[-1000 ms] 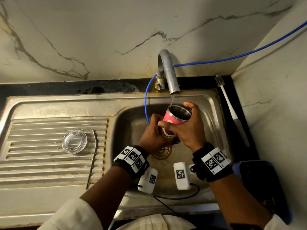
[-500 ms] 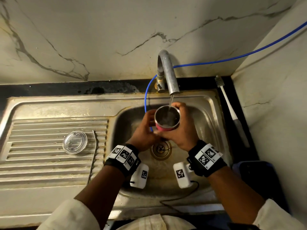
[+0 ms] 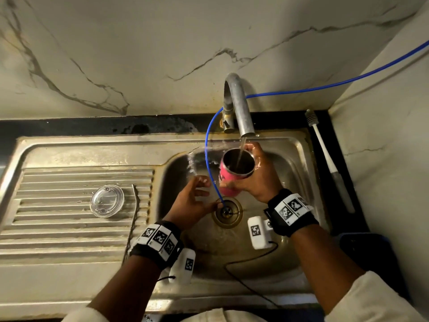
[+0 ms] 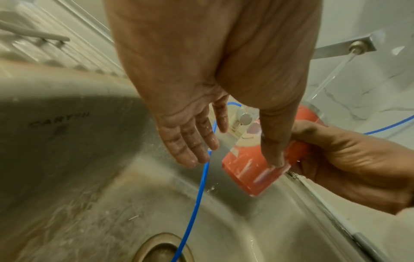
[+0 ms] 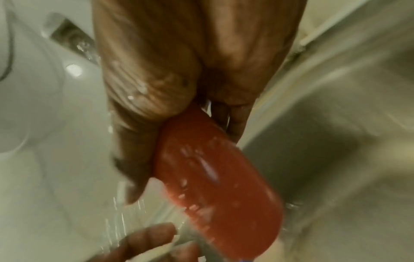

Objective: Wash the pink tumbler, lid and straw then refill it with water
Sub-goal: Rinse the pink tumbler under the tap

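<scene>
- A stainless steel sink (image 3: 76, 147) with a ribbed draining surface sat under a veined marble wall.
- At centre frame, the right hand (image 3: 260, 180) had its fingers clamped round the pink steel tumbler (image 3: 232, 180), mouth tilted up under the curved metal tap (image 3: 241, 112), whose stream ran inside.
- The left hand (image 3: 190, 203), fingers apart and empty, hovered just left of the tumbler, the nearer one to steady it.
- The clear round lid (image 3: 107, 201) and thin metal straw (image 3: 132, 219) lay left on the ribs.

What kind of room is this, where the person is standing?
Most likely a home kitchen: a steel sink with a ribbed draining board, a running tap and marble-look wall tiles, with a pink tumbler under the water.
</scene>
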Available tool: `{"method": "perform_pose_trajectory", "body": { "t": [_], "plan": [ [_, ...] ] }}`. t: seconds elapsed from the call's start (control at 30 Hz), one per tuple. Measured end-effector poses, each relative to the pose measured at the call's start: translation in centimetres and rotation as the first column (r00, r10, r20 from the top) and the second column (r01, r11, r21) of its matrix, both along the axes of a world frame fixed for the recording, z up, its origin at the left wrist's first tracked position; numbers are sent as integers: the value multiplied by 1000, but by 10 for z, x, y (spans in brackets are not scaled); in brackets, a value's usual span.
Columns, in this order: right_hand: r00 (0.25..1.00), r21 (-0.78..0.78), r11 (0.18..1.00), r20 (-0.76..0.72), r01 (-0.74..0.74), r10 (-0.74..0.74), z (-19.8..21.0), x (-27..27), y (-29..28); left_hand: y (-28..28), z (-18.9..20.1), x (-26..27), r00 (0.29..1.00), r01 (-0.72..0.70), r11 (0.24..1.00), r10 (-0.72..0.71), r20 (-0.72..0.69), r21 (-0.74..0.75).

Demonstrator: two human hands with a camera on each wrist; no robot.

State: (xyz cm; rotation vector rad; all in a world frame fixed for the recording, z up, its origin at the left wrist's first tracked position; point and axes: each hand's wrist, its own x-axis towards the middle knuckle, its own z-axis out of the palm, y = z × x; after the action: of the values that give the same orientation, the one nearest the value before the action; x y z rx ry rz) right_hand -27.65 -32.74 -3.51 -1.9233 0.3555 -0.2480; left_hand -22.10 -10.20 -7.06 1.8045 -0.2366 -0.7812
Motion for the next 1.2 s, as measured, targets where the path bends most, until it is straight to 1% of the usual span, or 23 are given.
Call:
{"method": "perform_pose_trajectory", "body": {
  "t": [0.1, 0.13, 0.17, 0.2, 0.27, 0.3, 0.37, 0.43, 0.47, 0.5, 0.57, 0.63, 0.7, 0.77, 0.8, 0.83, 0.87, 0.93, 0.97, 1.0, 1.07, 1.1, 1.2],
  "plan": [
    [998, 26, 999, 31, 45, -46, -1, -4, 5, -8, 4, -3, 997, 49, 999, -50, 61, 25],
    [997, 88, 994, 27, 63, -66, -3, -5, 8, -12, 5, -4, 995, 62, 998, -64, 77, 24],
    [993, 200, 974, 20, 109, -115, -4, -4, 12, -15, 7, -4, 994, 68, 998, -68, 85, 6],
    [983, 340, 924, -3, 174, -184, -5, -4, 14, -18, 10, -5, 994, 64, 998, -61, 90, -25],
    [961, 587, 762, -132, 274, -243, -1, -2, 18, -23, 19, -4, 994, 38, 995, -28, 109, -94],
    [953, 670, 679, -227, 301, -198, -3, -1, 19, -25, 26, -2, 990, 37, 994, -22, 139, -105],
    [911, 801, 458, -410, 386, -51, -4, -2, 23, -31, 43, 2, 955, 66, 998, -61, 290, -7],
    [856, 842, 208, -515, 497, 41, -5, -3, 28, -39, 58, 7, 875, 74, 989, -127, 467, 130],
    [841, 839, 141, -537, 526, 60, -6, -2, 30, -44, 66, 10, 839, 75, 980, -161, 520, 183],
    [835, 836, 117, -545, 536, 70, -6, -1, 35, -47, 73, 13, 806, 80, 970, -199, 558, 230],
    [849, 850, 120, -523, 513, 81, -5, 1, 45, -52, 87, 16, 740, 82, 949, -262, 619, 303],
    [863, 865, 115, -498, 488, 82, -5, 3, 52, -53, 95, 18, 699, 77, 939, -291, 653, 336],
    [863, 859, 145, -503, 491, 56, -6, 7, 49, -50, 93, 21, 706, 84, 942, -287, 648, 325],
    [861, 845, 196, -508, 498, -2, -5, 9, 40, -42, 83, 22, 761, 93, 958, -245, 601, 273],
    [867, 834, 249, -495, 492, -55, -4, 9, 35, -38, 75, 21, 793, 104, 963, -231, 563, 249],
    [874, 805, 347, -469, 481, -124, -3, 8, 28, -34, 68, 18, 825, 111, 962, -230, 517, 251],
    [882, 744, 477, -425, 468, -203, -1, 7, 23, -32, 61, 15, 849, 117, 955, -238, 471, 272],
    [893, 513, 733, -302, 447, -333, 1, 3, 18, -33, 46, 6, 892, 113, 954, -221, 394, 279],
    [900, 367, 824, -244, 431, -362, 3, 0, 17, -35, 40, 2, 912, 105, 964, -191, 363, 244],
    [909, 226, 885, -188, 407, -371, 4, -1, 18, -38, 35, 0, 928, 98, 972, -167, 333, 214],
    [940, 3, 942, -55, 337, -336, 8, -4, 20, -45, 32, -1, 952, 83, 980, -131, 276, 179],
    [954, -66, 952, 17, 299, -299, 9, -5, 20, -48, 33, 0, 964, 76, 984, -113, 240, 159],
    [971, -142, 969, 155, 202, -180, 19, -7, 19, -54, 32, 7, 984, 44, 995, -59, 170, 87]
  ]
}}
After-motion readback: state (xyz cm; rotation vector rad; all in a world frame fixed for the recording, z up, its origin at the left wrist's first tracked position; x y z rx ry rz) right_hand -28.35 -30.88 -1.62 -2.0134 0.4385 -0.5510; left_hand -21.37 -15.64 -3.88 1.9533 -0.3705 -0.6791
